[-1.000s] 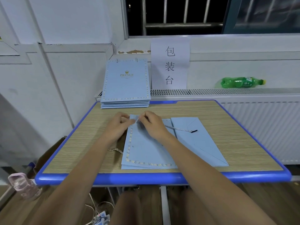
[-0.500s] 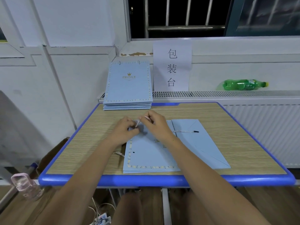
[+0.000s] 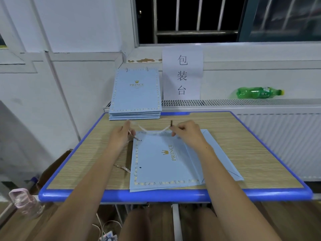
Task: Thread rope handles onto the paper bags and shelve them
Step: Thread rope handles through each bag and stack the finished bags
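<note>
Right now I hold a twisted rope handle [image 3: 152, 131] stretched between my two hands above the far edge of a flat blue paper bag [image 3: 165, 164]. My left hand [image 3: 121, 136] pinches one end of the rope, fingers curled round it, and a short length of rope with a dark tip slants down from that hand onto the bag's upper left corner. My right hand [image 3: 187, 134] pinches the other end, whose dark tip sticks straight up just above my fingers. Between the hands the rope sags in a shallow curve, just over the bag's top edge.

The bag lies flat on the wood-grain bench [image 3: 243, 153] with its gold PRINCE print turned sideways and a small punched hole showing near its left edge. More flat bags lie under it, fanned out to the right. A second rope piece [image 3: 122, 167] lies on the bench just left of the bag, beside my left forearm.

At the bench's far left corner sits a stack of finished bags [image 3: 135, 101]. Behind it a paper sign [image 3: 182, 73] hangs on the wall, and a green bottle [image 3: 258, 92] lies on its side on the radiator ledge.
</note>
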`<state>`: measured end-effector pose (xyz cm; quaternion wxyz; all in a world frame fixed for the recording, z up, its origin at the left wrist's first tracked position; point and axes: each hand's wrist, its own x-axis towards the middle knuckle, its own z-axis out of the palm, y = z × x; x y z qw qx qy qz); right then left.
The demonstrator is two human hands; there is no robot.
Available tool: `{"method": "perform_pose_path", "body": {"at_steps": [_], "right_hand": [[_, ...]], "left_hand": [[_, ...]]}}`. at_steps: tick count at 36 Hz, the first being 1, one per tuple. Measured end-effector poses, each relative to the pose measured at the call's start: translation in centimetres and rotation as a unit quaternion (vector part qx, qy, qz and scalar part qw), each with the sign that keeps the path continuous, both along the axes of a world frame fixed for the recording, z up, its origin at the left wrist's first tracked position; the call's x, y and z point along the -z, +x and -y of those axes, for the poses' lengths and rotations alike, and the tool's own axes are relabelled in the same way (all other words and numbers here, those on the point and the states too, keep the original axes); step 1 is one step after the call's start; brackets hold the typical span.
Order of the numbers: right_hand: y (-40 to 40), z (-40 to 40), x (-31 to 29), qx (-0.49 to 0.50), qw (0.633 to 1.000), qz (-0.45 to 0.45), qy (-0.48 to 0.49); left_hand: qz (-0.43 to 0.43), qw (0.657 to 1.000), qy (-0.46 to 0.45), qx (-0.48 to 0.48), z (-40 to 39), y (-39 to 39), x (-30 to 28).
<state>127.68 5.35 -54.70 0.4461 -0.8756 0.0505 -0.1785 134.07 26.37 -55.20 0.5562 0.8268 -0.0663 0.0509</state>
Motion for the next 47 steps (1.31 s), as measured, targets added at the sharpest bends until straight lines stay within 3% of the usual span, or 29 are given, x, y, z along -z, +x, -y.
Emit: {"method": "perform_pose_path", "body": {"at_steps": [2, 5, 8, 10, 13, 16, 21, 23, 26, 28, 31, 34, 47], "right_hand": [[-0.2, -0.7, -0.3, -0.044, 0.997, -0.025, 0.054], [-0.2, -1.1, -0.1, -0.079, 0.994, -0.062, 0.035], [-0.2, -0.9, 0.0, -0.063, 0.996, -0.066, -0.001], [-0.2, -0.8, -0.1, -0.032, 0.998, -0.050, -0.006], [-0.2, -0.4, -0.4, -0.030, 0.997, -0.063, -0.010], [-0.1, -0.1, -0.4, -0.044, 0.991, -0.112, -0.063], [-0.5, -1.0, -1.2, -0.093, 0.972, -0.183, -0.116], [-0.7, -1.4, -1.5, -0.118, 0.964, -0.207, -0.118], [-0.6, -1.9, -1.8, -0.141, 0.966, -0.202, -0.074], [-0.6, -2.5, -1.9, -0.171, 0.969, -0.178, 0.005], [-0.9, -4.0, -2.0, -0.235, 0.952, -0.151, 0.125], [-1.3, -5.3, -1.7, -0.266, 0.934, -0.153, 0.184], [-1.8, -6.1, -0.7, -0.225, 0.952, -0.121, 0.169]], "left_hand": [[0.048, 0.998, 0.045, 0.003, 0.0, -0.1, 0.4], [0.093, 0.988, 0.124, 0.011, -0.6, 0.2, 1.1], [0.106, 0.968, 0.228, -0.014, -1.8, 0.6, 1.0], [0.113, 0.962, 0.246, -0.028, -2.5, 0.2, 0.4], [0.093, 0.962, 0.258, 0.004, -3.4, -1.6, -0.7], [0.007, 0.950, 0.297, 0.095, -3.9, -3.5, -1.4], [-0.069, 0.930, 0.277, 0.230, -3.8, -5.1, -1.1], [-0.092, 0.944, 0.211, 0.236, -3.5, -5.0, -0.9], [-0.079, 0.964, 0.160, 0.197, -2.9, -4.7, -0.9], [-0.055, 0.974, 0.154, 0.160, -2.4, -4.6, -0.9], [-0.059, 0.982, 0.117, 0.139, -1.9, -4.1, -0.7], [-0.078, 0.984, 0.076, 0.138, -1.8, -3.9, -0.5], [-0.076, 0.984, 0.053, 0.149, -1.8, -3.9, -0.1]]}}
